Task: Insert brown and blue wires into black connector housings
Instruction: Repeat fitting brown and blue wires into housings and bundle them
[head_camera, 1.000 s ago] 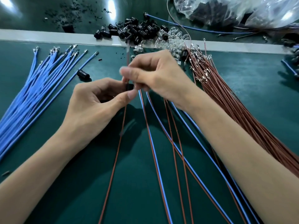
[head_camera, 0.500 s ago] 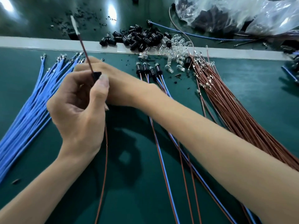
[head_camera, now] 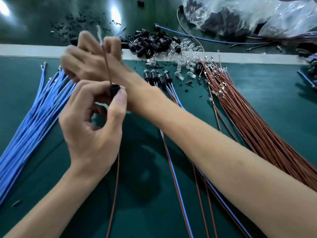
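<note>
- Head view: my left hand (head_camera: pixel 92 127) is raised on the near side of the pale strip (head_camera: pixel 25 51) that crosses the green bench (head_camera: pixel 265 100). Its thumb and forefinger pinch a black connector housing (head_camera: pixel 114 90), and the other fingers are loosely curled.
- A single brown wire (head_camera: pixel 106 66) runs up through that housing. Its pale tip reaches past the strip, and its long tail hangs down below my palm.
- My right hand (head_camera: pixel 89 60) reaches across, between my left hand and the strip, over the tips of the blue wires (head_camera: pixel 34 117). It is blurred, so I cannot tell whether its fingers hold anything.
- The blue wires fan out on the near side of the strip, towards its left end.
- The brown wires (head_camera: pixel 248 117) lie in a bundle on the near side, towards its right end.
- Four finished housings (head_camera: pixel 156 77) with wires in them lie side by side just short of the strip's middle.
- Loose black housings (head_camera: pixel 149 43) are piled on the strip, with clear parts (head_camera: pixel 185 55) heaped beside them.
- A plastic bag (head_camera: pixel 240 14) lies beyond the strip.
</note>
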`<state>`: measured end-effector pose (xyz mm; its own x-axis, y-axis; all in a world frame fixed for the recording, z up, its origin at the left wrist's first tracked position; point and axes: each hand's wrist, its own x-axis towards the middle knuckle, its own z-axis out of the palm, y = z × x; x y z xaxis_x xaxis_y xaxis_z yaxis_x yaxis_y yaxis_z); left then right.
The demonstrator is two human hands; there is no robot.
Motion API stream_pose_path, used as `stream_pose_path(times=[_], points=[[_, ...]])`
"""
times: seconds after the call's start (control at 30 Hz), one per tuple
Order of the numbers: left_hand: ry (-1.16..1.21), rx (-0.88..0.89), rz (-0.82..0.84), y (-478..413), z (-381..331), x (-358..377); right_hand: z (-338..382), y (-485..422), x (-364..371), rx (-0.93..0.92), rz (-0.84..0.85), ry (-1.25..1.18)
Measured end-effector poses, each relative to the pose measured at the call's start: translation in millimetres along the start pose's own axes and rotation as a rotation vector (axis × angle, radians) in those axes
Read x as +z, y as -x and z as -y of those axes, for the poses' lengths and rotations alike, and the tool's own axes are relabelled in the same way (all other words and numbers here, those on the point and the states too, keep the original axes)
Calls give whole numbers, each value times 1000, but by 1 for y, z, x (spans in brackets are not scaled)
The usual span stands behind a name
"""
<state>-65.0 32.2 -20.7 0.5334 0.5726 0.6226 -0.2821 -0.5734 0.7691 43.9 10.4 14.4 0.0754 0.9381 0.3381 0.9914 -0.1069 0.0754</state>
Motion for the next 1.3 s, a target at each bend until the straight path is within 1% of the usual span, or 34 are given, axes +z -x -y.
stream_pose_path(times=[0.03, 0.07, 0.17, 0.27, 0.33, 0.43, 0.5, 0.53, 0.57, 0.6, 0.63, 0.67, 0.7, 0.73, 0.77, 0.8, 0.87, 0.9, 1.03, 1.07, 1.1, 1.13, 1.2, 1.27, 1.3], points=[[-55, 18, -8, 0, -1, 1, -4, -3, -1, 19, -83, 64], [-85, 20, -9, 1, 0, 0, -10, -1, -5, 61, -110, 95], [-142, -23, -10, -1, 4, 0, -33, 24, -17, 113, -190, 9], [-339, -62, 115, -1, 6, -1, -49, 62, -24, 194, -293, -62], [-438, -145, 190, -1, 6, 0, -56, 83, -25, 222, -355, -41], [-404, -218, 230, 0, 4, 2, -59, 100, -21, 361, -521, -12], [-371, -208, 260, 0, 1, 3, -51, 100, -18, 476, -630, -104], [-345, -213, 273, 1, -1, 4, -46, 100, -16, 501, -646, -168], [-307, -220, 282, 1, -2, 3, -41, 98, -15, 505, -622, -223], [-273, -223, 290, 0, -3, 3, -37, 98, -14, 487, -545, -295], [-251, -215, 304, 0, -3, 3, -34, 96, -14, 469, -435, -414], [-239, -203, 329, 0, -4, 3, -30, 94, -14, 479, -317, -580], [-229, -193, 362, 1, -6, 3, -25, 92, -15, 512, -234, -758], [-218, -187, 394, 1, -7, 3, -22, 91, -14, 549, -206, -926], [-212, -184, 416, 1, -7, 4, -19, 89, -13, 583, -212, -1065], [-208, -185, 426, 2, -7, 4, -17, 88, -11, 611, -232, -1153], [-208, -193, 415, 3, -7, 4, -17, 87, -10, 682, -297, -1211], [-208, -196, 404, 3, -6, 4, -20, 87, -10, 738, -356, -1228], [-203, -234, 378, 3, -5, 3, -32, 87, -13, 986, -687, -1277], [-207, -246, 369, 3, -4, 2, -33, 87, -14, 1015, -737, -1287], [-203, -264, 357, 2, -4, 2, -33, 87, -15, 1018, -749, -1307], [-185, -293, 348, 2, -4, 2, -31, 87, -15, 985, -713, -1333], [-134, -345, 348, 1, -6, 2, -24, 87, -15, 847, -526, -1352], [-121, -334, 378, 2, -8, 2, -16, 86, -14, 731, -344, -1313], [-117, -327, 392, 2, -8, 3, -15, 85, -14, 706, -301, -1297]])
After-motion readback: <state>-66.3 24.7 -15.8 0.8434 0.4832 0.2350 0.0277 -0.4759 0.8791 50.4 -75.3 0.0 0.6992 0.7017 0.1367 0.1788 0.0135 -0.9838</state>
